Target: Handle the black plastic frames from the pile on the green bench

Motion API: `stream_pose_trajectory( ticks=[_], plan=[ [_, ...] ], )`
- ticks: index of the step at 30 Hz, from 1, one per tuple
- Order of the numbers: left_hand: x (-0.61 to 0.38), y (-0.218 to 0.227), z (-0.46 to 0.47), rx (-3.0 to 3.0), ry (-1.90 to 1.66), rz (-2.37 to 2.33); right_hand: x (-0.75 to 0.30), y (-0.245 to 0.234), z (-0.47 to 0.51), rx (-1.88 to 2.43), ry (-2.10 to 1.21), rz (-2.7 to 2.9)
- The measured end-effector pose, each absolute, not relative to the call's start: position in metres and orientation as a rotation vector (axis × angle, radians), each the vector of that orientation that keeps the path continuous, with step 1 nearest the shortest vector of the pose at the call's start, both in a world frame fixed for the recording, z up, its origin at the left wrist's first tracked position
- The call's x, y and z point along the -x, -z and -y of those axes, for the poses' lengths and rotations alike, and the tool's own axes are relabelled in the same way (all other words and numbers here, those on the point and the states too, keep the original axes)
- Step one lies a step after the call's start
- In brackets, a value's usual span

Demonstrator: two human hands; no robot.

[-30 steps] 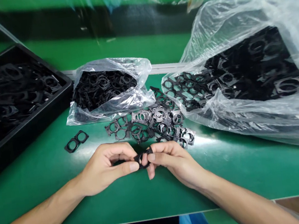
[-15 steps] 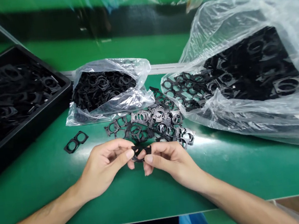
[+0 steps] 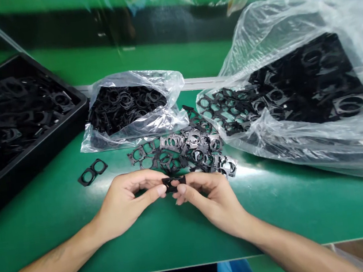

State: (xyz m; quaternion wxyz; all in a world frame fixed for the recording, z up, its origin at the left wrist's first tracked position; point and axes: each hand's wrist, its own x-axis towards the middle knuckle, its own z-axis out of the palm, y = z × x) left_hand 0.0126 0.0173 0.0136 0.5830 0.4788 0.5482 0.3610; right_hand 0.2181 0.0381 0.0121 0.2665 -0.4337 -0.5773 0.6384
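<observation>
A small black plastic frame (image 3: 171, 184) is held between my two hands, just in front of the loose pile. My left hand (image 3: 133, 200) pinches its left end between thumb and fingers. On the other end, the thumb and fingers of my right hand (image 3: 211, 194) are closed. Fingers cover part of the frame, so its whole shape is hidden. Behind the hands lies a pile of loose black frames (image 3: 194, 141) with round holes. Left of the pile, a black frame piece with two round openings (image 3: 92, 172) rests alone on the green table (image 3: 168, 240).
At the left stands a black bin (image 3: 65, 120) heaped with black frames. A clear plastic bag (image 3: 172, 119) of black ring-shaped parts lies at the back. On the right, a larger open plastic bag (image 3: 303, 146) spills frames towards the pile. The table's front edge runs below my hands.
The frame in my fingers has tilted and now shows more edge-on, its opening less visible. My hands have shifted very slightly and keep their grip.
</observation>
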Motion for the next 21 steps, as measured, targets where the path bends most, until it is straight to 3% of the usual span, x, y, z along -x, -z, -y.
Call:
stream_pose_trajectory(
  ticks=[21],
  plan=[
    [-0.0133,-0.0114,-0.0149,-1.274,-0.776,-1.218,-0.2208,-0.0157,-0.0406,1.17,-1.642,1.54]
  ],
)
